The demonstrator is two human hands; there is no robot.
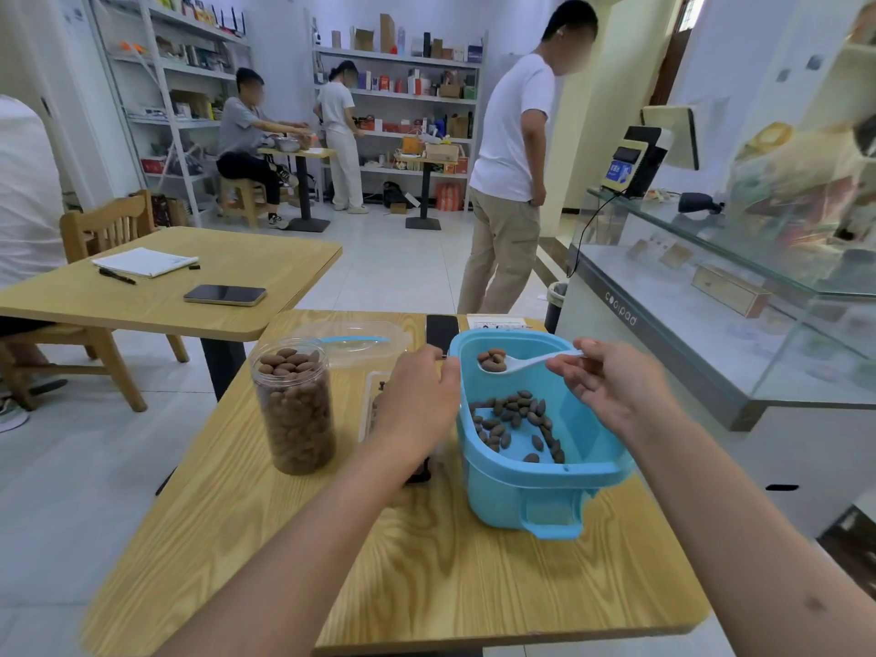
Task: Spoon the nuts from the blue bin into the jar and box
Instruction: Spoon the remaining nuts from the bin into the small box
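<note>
Left of the blue bin point(535, 471), the left hand point(417, 395) gripped its rim — hiding most of the box point(371, 400). The right hand point(611, 381) pinched a spoon point(516, 362) of nuts point(493, 358) above the bin; the full jar point(294, 400) stood further left.

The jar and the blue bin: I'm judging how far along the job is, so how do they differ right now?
The jar is clear, tall, round and packed with nuts nearly to its rim; the blue bin is opaque, wide and holds only a scattered layer on its floor. The jar stands untouched, while the left hand rests at the bin's rim. Both are lidless and stand on the wooden table.
</note>
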